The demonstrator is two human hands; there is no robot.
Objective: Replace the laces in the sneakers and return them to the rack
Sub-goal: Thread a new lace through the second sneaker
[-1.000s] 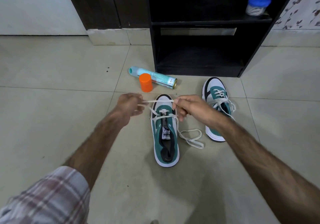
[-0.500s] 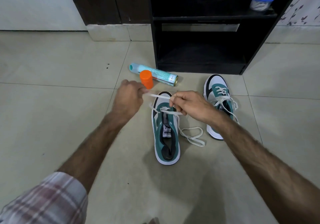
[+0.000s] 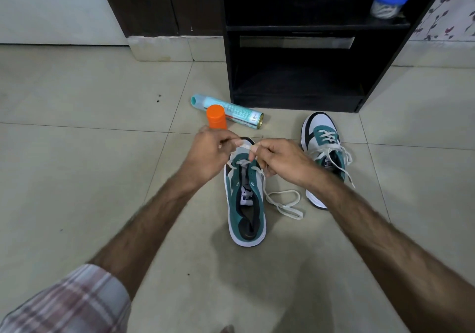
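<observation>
Sneakers in green and white sit on the tiled floor (image 3: 77,165) before a dark shoe rack (image 3: 295,75): the near sneaker (image 3: 245,204) lies between the forearms, toe towards the rack, and the far sneaker (image 3: 322,152) stands to its right, already laced. Both hands are raised over the near sneaker's toe. The left hand (image 3: 208,152) has its fingers curled, pinching a flat white lace (image 3: 282,204); the right hand (image 3: 280,159) pinches the same lace just beside it, a short taut stretch between them. The lace's slack loops on the floor right of the shoe. Behind the left hand lie a teal spray can (image 3: 239,113) and an orange cap (image 3: 216,119). A blue-lidded jar (image 3: 389,2) stands on the rack's shelf.
</observation>
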